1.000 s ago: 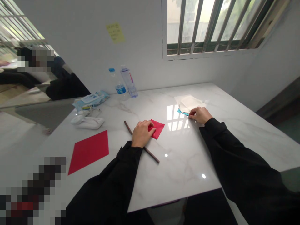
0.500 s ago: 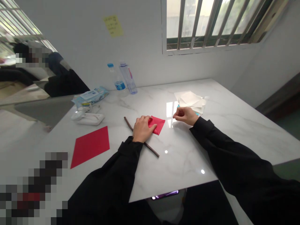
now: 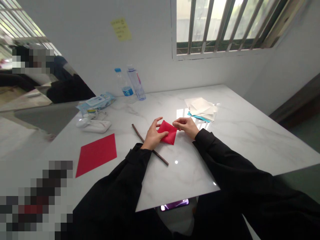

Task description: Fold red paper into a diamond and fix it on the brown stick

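Observation:
A small red square of folded paper (image 3: 169, 133) is at the middle of the table, tilted slightly toward me. My left hand (image 3: 151, 135) grips its left side, thumb across the front and the other fingers behind, partly hidden. At the paper's upper right corner, my right hand (image 3: 187, 126) is closed in a pinch, its fingertips on that corner. Beneath my left wrist a thin brown stick (image 3: 160, 157) lies slantwise. A flat sheet of red paper (image 3: 97, 155) rests farther left, touched by neither hand.
White paper pieces (image 3: 202, 106) with a blue piece (image 3: 200, 117) lie beyond my right hand. Two plastic bottles (image 3: 128, 90) stand by the wall. At the left are a wipes pack (image 3: 97, 101) and a white device (image 3: 96, 126). A phone (image 3: 175, 204) shows below the table edge.
My right hand has moved left to the folded paper's corner. My left hand has gone from lying over the paper to gripping its side, and the paper now tilts up.

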A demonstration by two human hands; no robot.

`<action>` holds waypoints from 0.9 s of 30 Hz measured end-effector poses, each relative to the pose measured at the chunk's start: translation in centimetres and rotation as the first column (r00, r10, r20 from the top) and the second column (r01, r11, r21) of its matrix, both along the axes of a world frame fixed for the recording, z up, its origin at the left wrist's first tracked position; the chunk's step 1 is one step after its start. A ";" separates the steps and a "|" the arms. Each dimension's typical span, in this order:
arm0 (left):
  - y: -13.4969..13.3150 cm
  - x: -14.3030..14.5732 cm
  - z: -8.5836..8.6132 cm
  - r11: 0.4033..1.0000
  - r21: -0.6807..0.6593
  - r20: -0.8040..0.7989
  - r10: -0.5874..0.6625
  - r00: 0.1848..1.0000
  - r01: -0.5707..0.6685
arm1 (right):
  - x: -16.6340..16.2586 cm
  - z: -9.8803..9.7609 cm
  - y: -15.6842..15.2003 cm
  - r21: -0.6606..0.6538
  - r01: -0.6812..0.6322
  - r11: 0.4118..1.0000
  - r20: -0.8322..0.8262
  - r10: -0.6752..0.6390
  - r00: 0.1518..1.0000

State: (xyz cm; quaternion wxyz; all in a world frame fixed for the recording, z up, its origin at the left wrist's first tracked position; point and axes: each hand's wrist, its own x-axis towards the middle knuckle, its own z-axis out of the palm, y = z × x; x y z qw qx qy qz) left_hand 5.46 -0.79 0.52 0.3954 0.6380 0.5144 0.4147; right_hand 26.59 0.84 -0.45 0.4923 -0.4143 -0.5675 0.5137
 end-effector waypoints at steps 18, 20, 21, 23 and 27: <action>0.2 0.0 -0.8 0.988 -0.148 0.317 -0.002 0.948 0.051 | -0.6 -1.0 -0.6 -0.030 -0.041 0.999 0.040 0.042 0.998; 0.2 0.1 -0.7 0.987 -0.151 0.322 0.006 0.947 0.045 | -0.6 -0.9 -0.6 -0.051 -0.056 0.997 0.015 0.057 0.998; 0.2 0.1 -0.7 0.988 -0.151 0.322 0.013 0.947 0.038 | -0.6 -0.9 -0.6 -0.061 -0.061 0.996 -0.003 0.061 0.998; 0.2 0.2 -0.8 0.989 -0.146 0.320 0.025 0.947 0.023 | -0.6 -0.9 -0.6 -0.075 -0.067 0.995 -0.033 0.065 0.997; 0.1 0.2 -0.8 0.992 -0.125 0.316 0.034 0.948 0.007 | -0.5 -1.0 -0.7 -0.083 -0.067 0.994 -0.056 0.063 0.996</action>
